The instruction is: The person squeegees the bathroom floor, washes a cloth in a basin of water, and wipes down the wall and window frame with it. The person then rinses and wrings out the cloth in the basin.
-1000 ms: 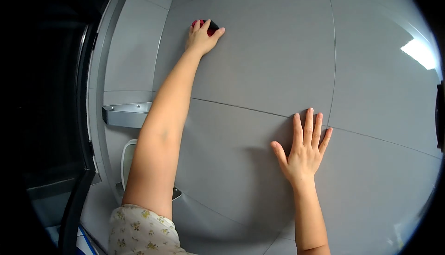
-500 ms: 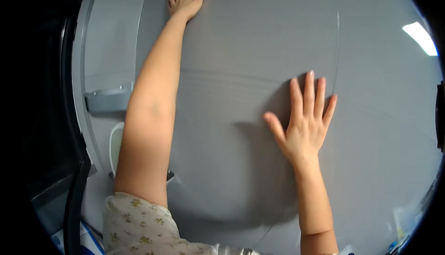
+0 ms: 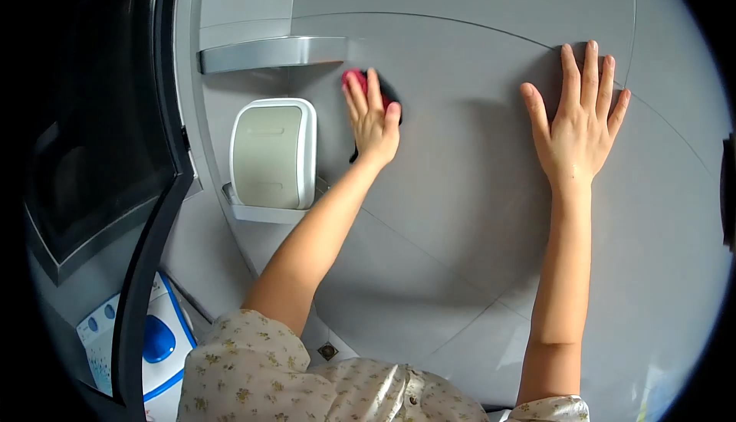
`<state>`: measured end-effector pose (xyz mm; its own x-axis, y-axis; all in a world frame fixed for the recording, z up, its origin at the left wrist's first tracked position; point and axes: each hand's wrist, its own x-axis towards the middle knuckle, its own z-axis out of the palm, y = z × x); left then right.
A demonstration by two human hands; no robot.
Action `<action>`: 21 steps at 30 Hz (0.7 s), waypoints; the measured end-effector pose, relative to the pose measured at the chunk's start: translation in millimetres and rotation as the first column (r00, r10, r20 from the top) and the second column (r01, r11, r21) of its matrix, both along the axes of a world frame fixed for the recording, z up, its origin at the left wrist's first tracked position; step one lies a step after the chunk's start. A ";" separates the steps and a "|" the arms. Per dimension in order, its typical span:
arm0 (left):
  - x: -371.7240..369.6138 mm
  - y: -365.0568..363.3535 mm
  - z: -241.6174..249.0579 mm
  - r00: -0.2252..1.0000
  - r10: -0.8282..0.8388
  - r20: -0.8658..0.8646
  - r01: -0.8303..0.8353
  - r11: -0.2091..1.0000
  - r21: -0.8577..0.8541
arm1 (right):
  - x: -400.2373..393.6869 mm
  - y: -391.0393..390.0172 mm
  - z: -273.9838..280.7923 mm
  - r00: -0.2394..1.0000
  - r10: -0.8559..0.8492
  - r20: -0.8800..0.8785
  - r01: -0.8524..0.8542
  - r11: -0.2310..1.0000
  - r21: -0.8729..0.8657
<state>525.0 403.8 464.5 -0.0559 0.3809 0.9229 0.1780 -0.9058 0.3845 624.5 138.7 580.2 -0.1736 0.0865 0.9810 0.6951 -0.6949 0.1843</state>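
Note:
My left hand (image 3: 375, 132) presses a red-and-black cloth (image 3: 389, 98) against the grey tiled wall (image 3: 460, 169). Its fingers lie over the cloth and cover most of it, while a dark edge shows below the palm. Just above and to the left is a metal corner shelf (image 3: 268, 54). My right hand (image 3: 575, 134) rests flat on the wall at the right, fingers spread and holding nothing. Its fingertips reach close to a tile seam.
Left of my left arm, an upright white-rimmed, grey-green panel (image 3: 270, 154) stands on a low corner ledge (image 3: 268, 214). A black-framed glass door (image 3: 157, 253) borders the left side. Beyond it sits a white-and-blue appliance (image 3: 167, 372). A floor drain (image 3: 327, 351) shows below.
My left hand has come down with the cloth from high on the wall to beside the corner shelf, its arm now bent. The view has shifted lower and left; my right hand still lies flat on the wall.

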 end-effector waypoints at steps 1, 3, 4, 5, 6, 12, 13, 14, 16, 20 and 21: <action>0.0 2.0 -13.1 0.999 0.031 0.029 -0.029 0.996 -0.080 | 0.1 -0.5 -0.4 1.000 0.001 -0.003 -0.001 1.000 0.002; 2.9 8.1 -14.2 0.994 0.024 0.104 0.003 0.969 -0.247 | 1.5 -3.2 -1.5 1.000 0.005 0.005 -0.005 1.000 0.004; 4.4 7.4 -2.6 0.990 0.037 0.134 0.010 0.943 -0.332 | 2.1 -5.0 -2.9 1.000 0.009 0.013 -0.009 1.000 0.003; 4.2 5.1 13.5 0.989 0.059 0.137 0.005 0.907 -0.420 | 4.9 -0.1 -3.0 1.000 0.021 0.019 -0.021 1.000 0.007; 8.2 2.8 31.5 0.984 0.112 0.136 -0.036 0.884 -0.467 | 6.6 2.2 -2.8 1.000 0.020 0.011 -0.020 1.000 -0.006; 41.9 -82.3 97.7 0.994 0.056 0.096 -0.057 0.998 0.008 | 18.0 2.9 -1.1 0.983 0.142 0.120 -0.153 0.984 0.087; 51.5 -100.1 90.8 0.993 0.068 0.092 -0.080 0.987 0.141 | 20.4 5.1 -1.5 0.928 0.290 0.234 -0.326 0.937 0.130; 53.4 -127.3 80.8 0.998 0.040 0.047 -0.049 0.975 0.216 | 23.1 3.2 -1.3 0.929 0.297 0.222 -0.327 0.938 0.112; 58.5 -158.0 37.4 0.998 0.003 -0.060 0.016 0.949 0.316 | 32.9 3.7 2.5 0.903 0.325 0.282 -0.360 0.929 0.083; 36.7 -144.8 -21.9 0.984 0.026 -0.177 0.022 0.964 0.266 | 37.1 -2.1 3.3 0.946 0.173 0.275 -0.199 0.978 0.068; 31.2 -121.7 -28.0 0.990 0.066 -0.126 -0.040 0.980 0.194 | 40.6 -3.9 3.3 0.954 0.143 0.265 -0.166 0.984 0.066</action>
